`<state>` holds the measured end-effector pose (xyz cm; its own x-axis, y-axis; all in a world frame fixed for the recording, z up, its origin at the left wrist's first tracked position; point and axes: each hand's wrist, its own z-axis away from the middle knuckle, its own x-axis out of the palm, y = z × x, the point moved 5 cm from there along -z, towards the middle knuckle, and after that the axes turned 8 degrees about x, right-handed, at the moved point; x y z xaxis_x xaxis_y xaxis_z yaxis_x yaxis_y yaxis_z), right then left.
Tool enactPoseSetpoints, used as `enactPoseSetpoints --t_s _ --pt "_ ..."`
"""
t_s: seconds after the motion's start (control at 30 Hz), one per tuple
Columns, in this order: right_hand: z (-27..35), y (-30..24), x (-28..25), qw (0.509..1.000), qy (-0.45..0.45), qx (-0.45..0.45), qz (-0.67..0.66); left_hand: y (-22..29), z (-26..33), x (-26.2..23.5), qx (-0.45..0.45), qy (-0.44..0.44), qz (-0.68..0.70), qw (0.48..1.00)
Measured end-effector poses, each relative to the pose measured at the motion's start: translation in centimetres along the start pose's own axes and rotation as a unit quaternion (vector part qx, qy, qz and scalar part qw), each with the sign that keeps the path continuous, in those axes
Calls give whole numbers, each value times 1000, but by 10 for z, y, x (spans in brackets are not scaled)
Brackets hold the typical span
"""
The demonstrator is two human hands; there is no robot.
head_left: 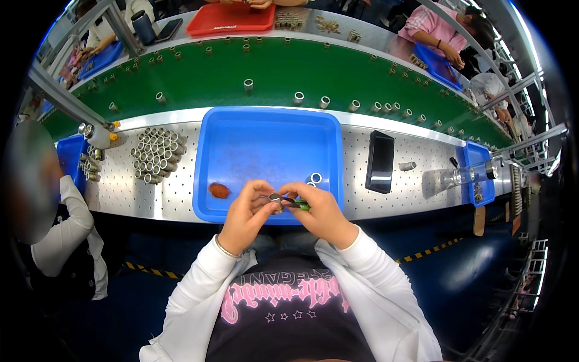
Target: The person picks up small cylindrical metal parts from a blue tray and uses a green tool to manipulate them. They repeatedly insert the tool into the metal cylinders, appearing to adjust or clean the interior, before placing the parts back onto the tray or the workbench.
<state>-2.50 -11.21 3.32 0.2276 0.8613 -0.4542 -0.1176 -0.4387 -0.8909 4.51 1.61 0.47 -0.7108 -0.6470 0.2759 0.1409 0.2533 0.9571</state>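
Fingertips of the left hand pinch a short metal tube over the near edge of a blue tray, with one end of the tube facing up. The right hand is curled around a small green-handled tool, its dark tip pointing at the tube; whether it touches the rim is too small to tell. The step in hand looks like working or cleaning that tube's end. The next move seems to call for a steady left pinch and small, careful turns of the tool around the rim.

Two loose tubes sit in the tray just beyond the right hand, and a rust-brown lump lies toward its near left corner. A cluster of tubes stands on the metal table left of the tray; a black phone lies to the right.
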Motion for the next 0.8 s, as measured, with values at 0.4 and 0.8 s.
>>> enactPoseSetpoints --t_s 0.4,0.8 --pt "-9 11 -9 978 35 70 -196 -13 -1 -14 -115 1 90 989" --pt "-13 7 -10 998 45 12 -31 -8 -11 -7 -60 45 88 993"
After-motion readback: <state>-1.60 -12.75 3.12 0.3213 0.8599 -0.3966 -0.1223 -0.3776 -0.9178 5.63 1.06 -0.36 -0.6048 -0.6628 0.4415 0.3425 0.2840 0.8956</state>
